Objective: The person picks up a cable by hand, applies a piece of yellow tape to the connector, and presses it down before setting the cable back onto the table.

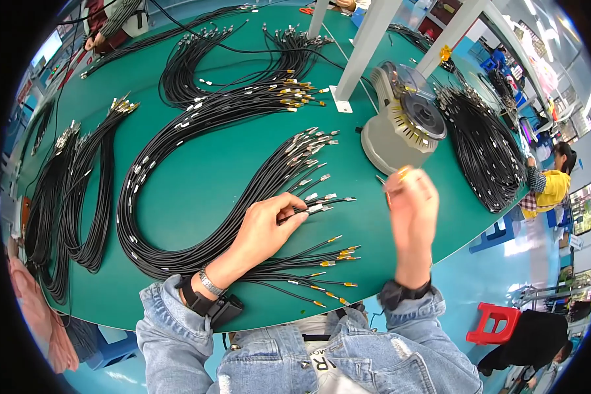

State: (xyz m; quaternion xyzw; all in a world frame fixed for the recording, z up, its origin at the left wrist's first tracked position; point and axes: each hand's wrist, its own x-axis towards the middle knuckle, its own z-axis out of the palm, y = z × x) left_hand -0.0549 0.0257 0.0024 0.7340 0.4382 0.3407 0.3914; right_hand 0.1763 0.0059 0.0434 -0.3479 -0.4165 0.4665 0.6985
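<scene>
My left hand [262, 226] is closed in a pinch on black cables [335, 200] with white-marked metal ends, in front of a thick curved bundle of black cables [130, 197]. How many lie between the fingers is hidden. My right hand [412, 200] is raised just in front of a grey machine [400, 134] with a round dark top. Its fingers are bent together and smeared by motion, with a bit of orange at the tips; what they hold I cannot make out. Below my left hand, several cables with yellow-marked ends [328, 263] fan out to the right.
More black cable bundles lie at the left [88, 197], the back [177, 72] and the right [486, 151] of the green table [190, 177]. White metal posts [364, 52] rise beside the machine. A red stool [496, 323] stands on the floor. Other people work nearby.
</scene>
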